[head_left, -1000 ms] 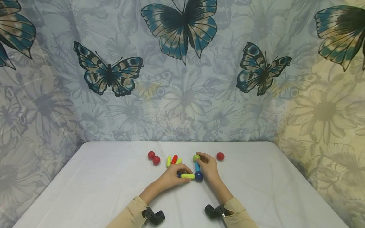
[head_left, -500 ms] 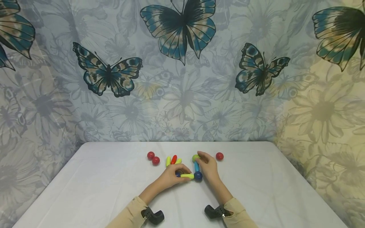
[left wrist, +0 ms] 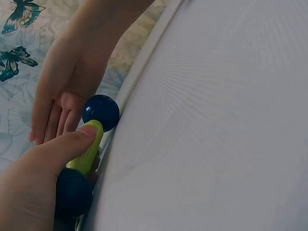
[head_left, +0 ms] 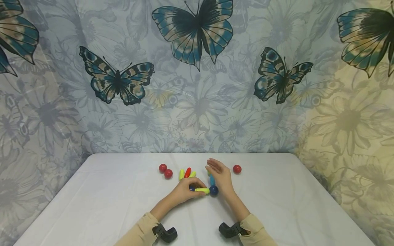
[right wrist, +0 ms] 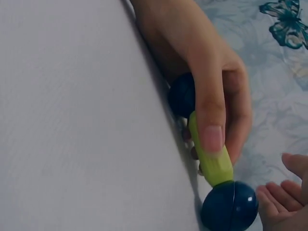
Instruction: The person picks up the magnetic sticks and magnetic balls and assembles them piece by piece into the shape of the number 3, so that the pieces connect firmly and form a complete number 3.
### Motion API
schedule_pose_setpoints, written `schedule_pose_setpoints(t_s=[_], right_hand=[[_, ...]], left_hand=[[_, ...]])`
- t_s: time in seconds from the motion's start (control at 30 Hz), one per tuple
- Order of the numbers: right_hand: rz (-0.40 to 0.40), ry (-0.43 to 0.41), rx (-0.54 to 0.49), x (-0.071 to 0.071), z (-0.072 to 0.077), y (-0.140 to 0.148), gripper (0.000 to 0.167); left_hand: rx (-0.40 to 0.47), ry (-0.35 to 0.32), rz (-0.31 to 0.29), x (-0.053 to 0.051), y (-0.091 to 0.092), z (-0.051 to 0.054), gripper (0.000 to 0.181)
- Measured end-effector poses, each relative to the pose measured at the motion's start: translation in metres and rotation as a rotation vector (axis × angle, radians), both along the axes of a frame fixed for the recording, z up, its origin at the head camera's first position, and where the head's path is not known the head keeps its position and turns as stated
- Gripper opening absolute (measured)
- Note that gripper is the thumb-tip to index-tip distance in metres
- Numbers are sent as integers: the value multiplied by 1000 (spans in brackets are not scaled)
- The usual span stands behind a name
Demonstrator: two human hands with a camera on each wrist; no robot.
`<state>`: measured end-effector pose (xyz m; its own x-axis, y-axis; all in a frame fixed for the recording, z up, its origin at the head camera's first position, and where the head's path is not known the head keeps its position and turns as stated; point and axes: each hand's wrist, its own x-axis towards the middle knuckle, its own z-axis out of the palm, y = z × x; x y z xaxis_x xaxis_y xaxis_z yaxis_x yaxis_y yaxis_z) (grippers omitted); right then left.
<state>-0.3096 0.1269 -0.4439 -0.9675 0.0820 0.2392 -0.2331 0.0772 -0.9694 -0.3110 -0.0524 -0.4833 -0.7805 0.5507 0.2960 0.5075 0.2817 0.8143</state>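
The left hand [head_left: 183, 190] pinches a yellow-green stick [head_left: 202, 190] between thumb and fingers. A dark blue ball [head_left: 213, 190] joins the stick's right end, and another dark blue ball [left wrist: 73, 193] is at its other end, beside the left palm. From the right-hand ball a light blue stick [head_left: 212, 180] runs back to a green ball [head_left: 209, 173], mostly hidden behind the right hand. The right hand [head_left: 222, 176] is over that ball with its fingers extended and nothing gripped; in the left wrist view its fingers [left wrist: 57, 118] look relaxed.
Two red balls [head_left: 163, 167] [head_left: 168, 174] lie behind and left of the left hand. A red stick [head_left: 187, 172] lies between two yellow-green sticks [head_left: 181, 174] [head_left: 193, 174]. Another red ball [head_left: 237, 169] sits right of the right hand, on the white table [head_left: 277, 205].
The right hand has let go of the green ball; its fingers have straightened and moved slightly up and left. The left hand keeps its hold with almost no movement.
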Motion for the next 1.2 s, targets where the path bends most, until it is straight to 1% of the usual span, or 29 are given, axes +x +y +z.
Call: schedule_pose_setpoints(t_s=[0.1,0.23,0.5,0.63,0.93,1.03,1.2], right_hand=[[63,-6,25,1,2,-6,40],[121,-13,106,1,3,-11,35],[159,-69,259,-5,4,-17,31],[181,-85,307,-8,3,-17,32],[222,-91,369,-11,4,-21,33],[227,-106,388,-14,4,-22,32],[261,-103,389,-21,2,-22,32]], left_hand=[[11,13,-3,-1,0,-1,21],[20,30,-12,0,0,-1,20],[1,24,-20,1,-1,2,19],[-8,30,-19,0,-1,1,20],[-1,50,-25,0,-1,1,18],[6,55,-35,-1,-1,1,18],[13,55,-46,-1,-2,0,18]])
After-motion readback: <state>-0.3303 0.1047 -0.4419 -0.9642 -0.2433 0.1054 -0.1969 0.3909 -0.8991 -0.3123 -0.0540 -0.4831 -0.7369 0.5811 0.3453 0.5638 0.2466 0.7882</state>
